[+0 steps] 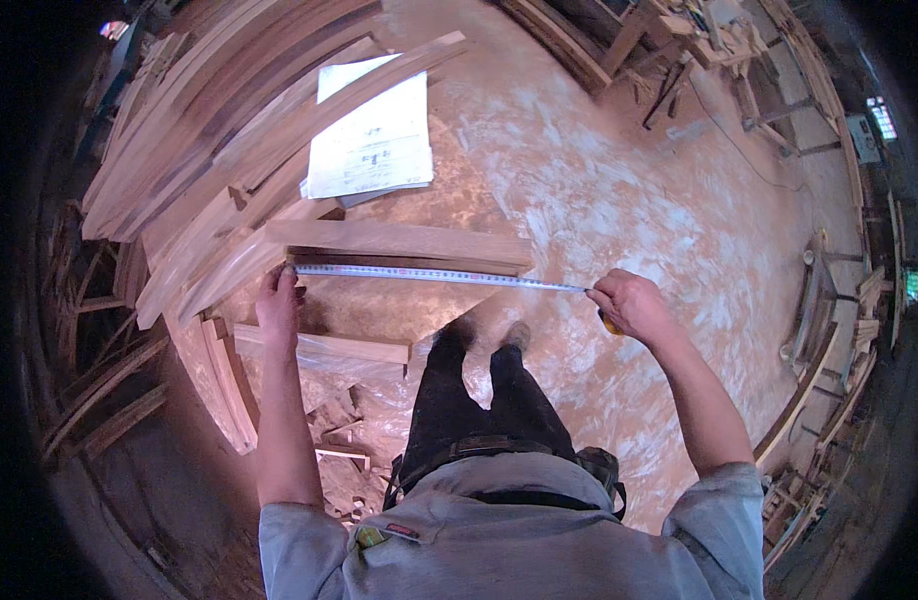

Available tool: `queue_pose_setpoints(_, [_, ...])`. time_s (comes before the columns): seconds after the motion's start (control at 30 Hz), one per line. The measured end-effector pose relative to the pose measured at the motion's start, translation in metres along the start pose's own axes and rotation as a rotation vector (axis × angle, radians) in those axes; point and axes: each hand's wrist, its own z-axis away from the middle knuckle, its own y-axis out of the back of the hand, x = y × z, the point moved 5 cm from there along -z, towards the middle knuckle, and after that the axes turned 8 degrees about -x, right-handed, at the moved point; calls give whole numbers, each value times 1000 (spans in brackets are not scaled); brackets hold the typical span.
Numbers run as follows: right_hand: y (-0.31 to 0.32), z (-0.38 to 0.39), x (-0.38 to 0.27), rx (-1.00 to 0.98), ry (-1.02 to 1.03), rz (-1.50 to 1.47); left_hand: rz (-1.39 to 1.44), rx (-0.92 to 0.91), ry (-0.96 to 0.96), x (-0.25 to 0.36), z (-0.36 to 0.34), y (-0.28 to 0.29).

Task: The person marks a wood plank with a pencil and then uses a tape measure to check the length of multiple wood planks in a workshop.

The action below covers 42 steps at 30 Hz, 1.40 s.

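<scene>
Grey shirt (539, 530) nearest the lens, with a small yellow-green item (369, 537) tucked at the chest pocket; kind unclear. Dark pouch (599, 466) on the belt (489, 446); contents hidden.

Tape measure (419, 273) out in front of the body, blade drawn out and pulled fairly straight between both hands. Free end pinched in left hand (277, 305), fingers closed on it. Yellow case (609, 323) wrapped in right hand (634, 305), mostly covered by the fingers. Long axis left to right, dipping slightly toward the right hand; free end pointing left, scale side up toward the camera.

Just beyond the blade, nearly parallel: straight board (409, 240). Left hand close to the board's left end; right hand well past its right end, so last stretch of blade over bare floor (679, 220). Contact between blade and board edge: can't tell.

On the near side of the blade, a shorter board (324, 343), also roughly left to right. Beyond the straight board, white paper sheets (369, 160), crossed by a curved rail (394, 75). Upper left crowded with stacked curved timbers (229, 110). Open room mainly to the right of the right hand, as far as timber along the right wall. Upper right, cluttered bench (714, 45), well apart.
</scene>
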Motion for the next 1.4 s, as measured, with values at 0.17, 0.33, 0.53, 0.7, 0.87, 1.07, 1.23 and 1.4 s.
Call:
queue_pose_setpoints(0.17, [-9,-3,4,10,-51,-10,-26,8,9,-1,-5,0])
queue_pose_setpoints(0.33, [-12,-3,5,27,-46,-4,-7,1,11,-5,-5,1])
queue_pose_setpoints(0.53, [-10,-2,2,59,-18,3,-44,8,48,3,0,-3])
queue_pose_setpoints(0.7, [-9,-2,1,67,-22,-20,13,-13,0,-11,-8,3])
queue_pose_setpoints(0.87, [-7,-1,2,53,-41,-9,0,-16,32,-3,-4,-2])
queue_pose_setpoints(1.07, [-7,1,-2,49,18,-8,76,45,-6,-4,5,8])
queue_pose_setpoints(1.23, [-2,19,-8,76,64,-110,113,55,-132,37,27,15])
queue_pose_setpoints(1.4, [27,25,-27,76,20,-208,105,118,-191,78,27,23])
